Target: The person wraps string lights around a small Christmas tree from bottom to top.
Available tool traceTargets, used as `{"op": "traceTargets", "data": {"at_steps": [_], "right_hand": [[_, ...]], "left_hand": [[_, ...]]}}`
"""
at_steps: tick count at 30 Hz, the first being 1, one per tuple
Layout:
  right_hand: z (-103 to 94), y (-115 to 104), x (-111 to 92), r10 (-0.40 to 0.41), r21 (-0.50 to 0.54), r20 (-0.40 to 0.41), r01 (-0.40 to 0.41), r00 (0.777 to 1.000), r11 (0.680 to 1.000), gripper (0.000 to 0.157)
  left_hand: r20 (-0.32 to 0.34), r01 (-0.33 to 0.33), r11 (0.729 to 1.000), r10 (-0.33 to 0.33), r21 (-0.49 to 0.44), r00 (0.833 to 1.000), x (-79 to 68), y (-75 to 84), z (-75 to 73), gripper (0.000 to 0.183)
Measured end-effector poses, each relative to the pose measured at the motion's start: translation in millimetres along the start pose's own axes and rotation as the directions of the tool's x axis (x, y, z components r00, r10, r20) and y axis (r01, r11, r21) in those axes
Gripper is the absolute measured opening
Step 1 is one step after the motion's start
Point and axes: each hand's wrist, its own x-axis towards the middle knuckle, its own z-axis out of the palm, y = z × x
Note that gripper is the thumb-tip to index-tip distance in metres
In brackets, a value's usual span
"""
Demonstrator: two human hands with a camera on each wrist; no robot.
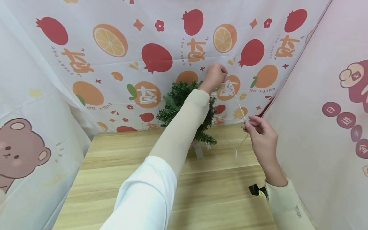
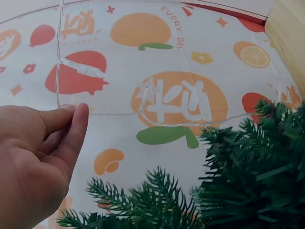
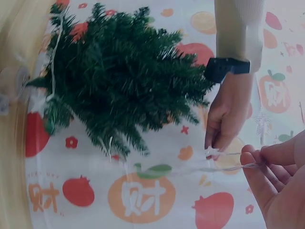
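Observation:
A small green artificial Christmas tree point(image 1: 178, 99) stands at the back of the table, partly hidden behind the left forearm. Beyond its right side, my left hand point(image 1: 214, 76) pinches the thin clear wire of a string light point(image 1: 238, 102) between thumb and fingertips. That wire slants down to my right hand point(image 1: 263, 137), which pinches it too, over the table's right side. A loose end hangs below the right hand. In the left wrist view, a star-shaped bulb point(image 2: 147, 90) sits on the stretch running from the left hand toward the tree branches.
The wooden table point(image 1: 120, 179) meets a fruit-print cloth point(image 1: 123, 73) at the back, with further printed cloths on both sides. A small black object point(image 1: 254, 189) shows beside the right sleeve. A pale strip point(image 1: 198, 150) lies at the tree's foot.

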Motion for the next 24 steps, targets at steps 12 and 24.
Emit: {"op": "traceTargets", "data": {"at_steps": [12,24], "right_hand": [[25.4,-15,4,-0.031,0.062,0.057,0.028,0.998,0.998,0.021],[44.3,-28,11,-0.044,0.105,0.094,0.034,0.995,0.994,0.021]], "left_hand": [[-0.085,0.099,0.995,-0.099,-0.011,0.991,15.5,-0.2,-18.0,0.027],[-0.060,0.116,0.991,-0.112,0.068,0.992,21.7,-8.0,-47.5,0.028]]}}
